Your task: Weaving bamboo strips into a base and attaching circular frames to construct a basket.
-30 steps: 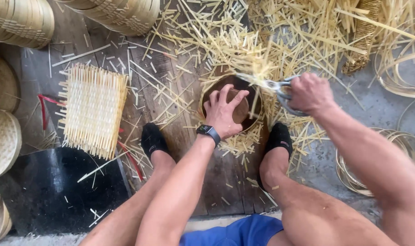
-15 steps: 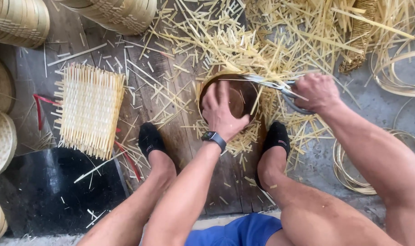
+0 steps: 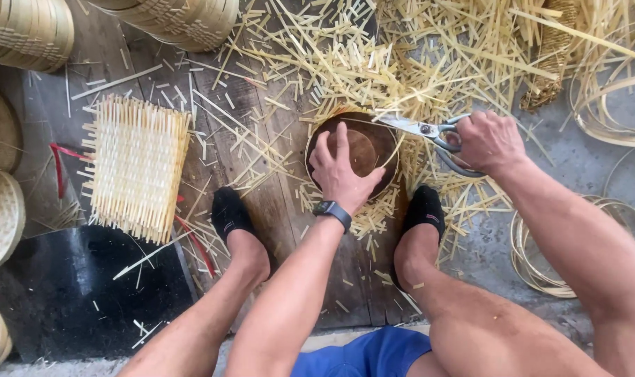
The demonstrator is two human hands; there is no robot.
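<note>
My left hand (image 3: 340,171) presses down on a round brown bowl-shaped mould (image 3: 373,143) that sits between my feet on the wooden floor. A dark watch is on that wrist. My right hand (image 3: 486,142) grips a pair of scissors (image 3: 422,130) by the handles, with the blades pointing left across the mould's top right rim. A thin bamboo strip curves along that rim under the blades. Cut bamboo strips (image 3: 373,63) lie heaped beyond and around the mould.
A flat woven bamboo mat (image 3: 136,167) lies to the left. Stacked woven baskets (image 3: 24,31) stand at the top left and more (image 3: 0,216) along the left edge. Coiled bamboo hoops (image 3: 541,265) lie right. My feet in black socks (image 3: 228,213) flank the mould.
The view has shifted slightly. My left hand has turned on the mould, and the scissors in my right hand have moved down along its rim.
</note>
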